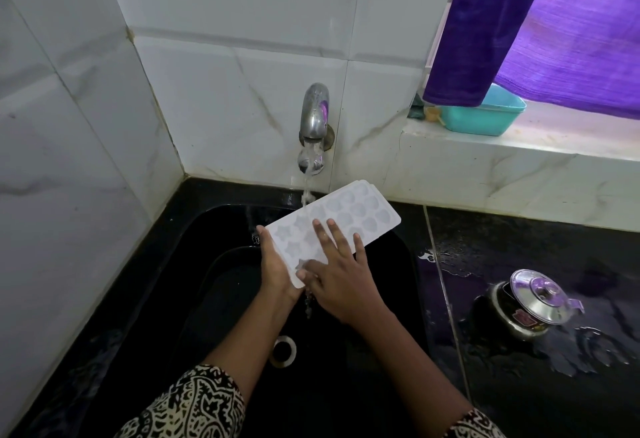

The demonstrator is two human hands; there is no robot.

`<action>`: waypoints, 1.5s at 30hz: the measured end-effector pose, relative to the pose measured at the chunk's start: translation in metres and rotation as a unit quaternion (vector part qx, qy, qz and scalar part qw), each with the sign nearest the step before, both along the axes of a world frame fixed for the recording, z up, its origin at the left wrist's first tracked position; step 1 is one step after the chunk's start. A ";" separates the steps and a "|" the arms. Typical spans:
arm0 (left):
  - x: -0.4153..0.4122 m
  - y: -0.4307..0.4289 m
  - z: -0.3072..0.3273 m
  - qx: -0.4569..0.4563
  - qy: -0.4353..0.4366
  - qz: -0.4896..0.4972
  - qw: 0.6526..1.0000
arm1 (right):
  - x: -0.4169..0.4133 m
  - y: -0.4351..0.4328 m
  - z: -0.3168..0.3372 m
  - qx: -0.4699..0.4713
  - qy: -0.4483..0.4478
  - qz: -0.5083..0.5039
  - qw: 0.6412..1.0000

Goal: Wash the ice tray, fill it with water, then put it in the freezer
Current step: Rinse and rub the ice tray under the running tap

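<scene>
A white, translucent plastic ice tray [349, 209], its moulded pockets shaped like stars and shells, is being held tilted over the back half of the black sink [207, 299], with its far end reaching toward the sink's back right corner. The left hand [275, 271] is gripping the tray's near-left end, fingers curled under its edge. The right hand [341, 278] is lying flat on top, fingers straight and spread, pressing on the pockets. A thin stream of water [307, 195] is falling from the dull chrome wall tap [314, 118] onto the tray's left long edge and dripping off its near corner. On the wet, glossy black countertop [519, 236], toward its right edge, a round steel pot [533, 302] with a domed lid is sitting. A teal plastic tub [485, 118] is resting at the left end of the white marble ledge [485, 157], partly under a purple curtain [485, 28].
</scene>
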State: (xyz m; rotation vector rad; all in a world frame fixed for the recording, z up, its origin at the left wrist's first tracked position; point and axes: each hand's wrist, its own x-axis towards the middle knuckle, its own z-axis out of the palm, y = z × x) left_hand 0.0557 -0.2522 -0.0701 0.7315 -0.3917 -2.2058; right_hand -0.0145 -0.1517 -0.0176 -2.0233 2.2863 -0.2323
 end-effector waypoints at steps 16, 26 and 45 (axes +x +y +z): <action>0.005 -0.004 -0.001 0.007 -0.010 0.015 1.000 | 0.016 -0.002 -0.008 -0.017 -0.017 0.013 1.000; 0.003 -0.001 -0.002 0.021 -0.005 0.009 1.000 | 0.015 0.001 -0.014 -0.026 -0.033 0.001 0.999; -0.001 -0.003 -0.003 0.011 -0.006 0.022 1.000 | 0.018 0.000 -0.018 -0.025 -0.037 -0.022 0.999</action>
